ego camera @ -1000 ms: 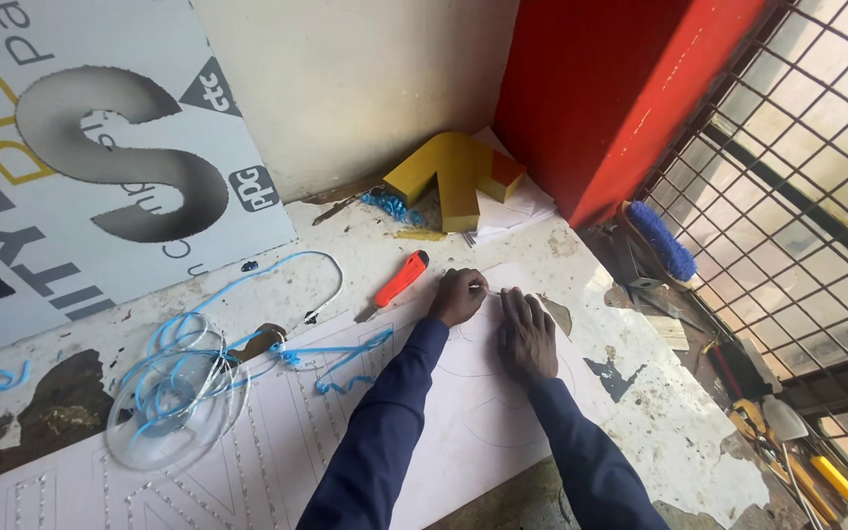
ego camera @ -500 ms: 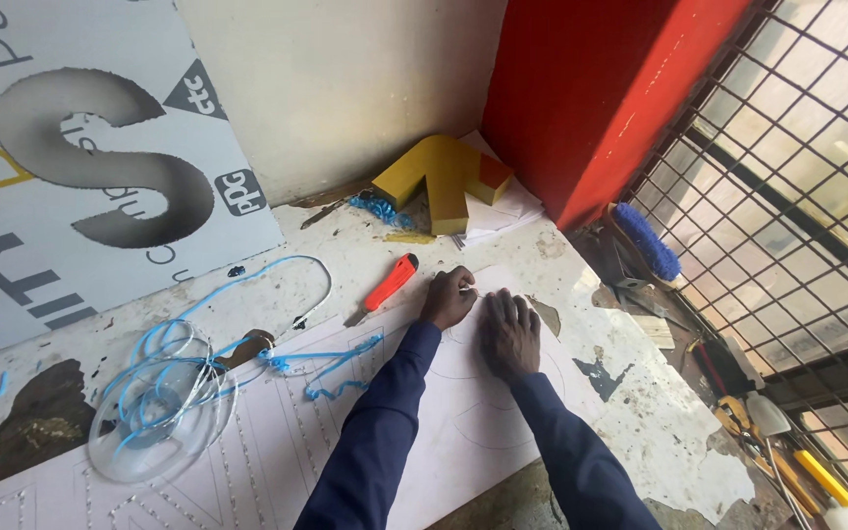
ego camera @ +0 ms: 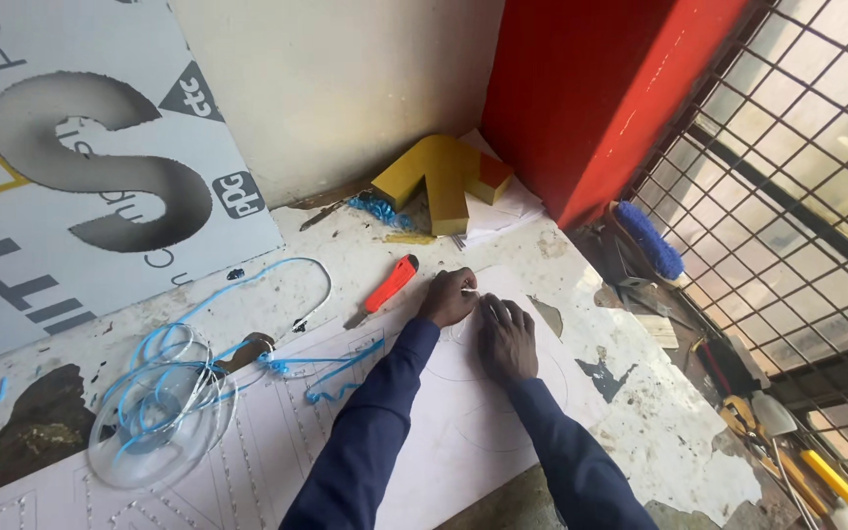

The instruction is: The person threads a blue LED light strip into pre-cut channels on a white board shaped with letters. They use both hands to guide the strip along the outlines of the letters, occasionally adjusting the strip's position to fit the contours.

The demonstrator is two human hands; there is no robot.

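Left hand (ego camera: 447,297) curled near the far edge of a white sheet (ego camera: 424,442) on the worn workbench (ego camera: 640,412), pinching a thin pale sliver (ego camera: 468,291) between fingertips. Right hand (ego camera: 505,339) spread flat, fingers wide, pressing down on the sheet, gripping nothing. Probably light and thin, bendable and easily creased, smooth enough to slide; best pinned flat under a palm or lifted by an edge. Just left of the hands, an orange-handled utility knife (ego camera: 391,285). Further left, a clear shallow dish (ego camera: 154,437) holding tangled blue film strips (ego camera: 164,378), some spilling over the rim.
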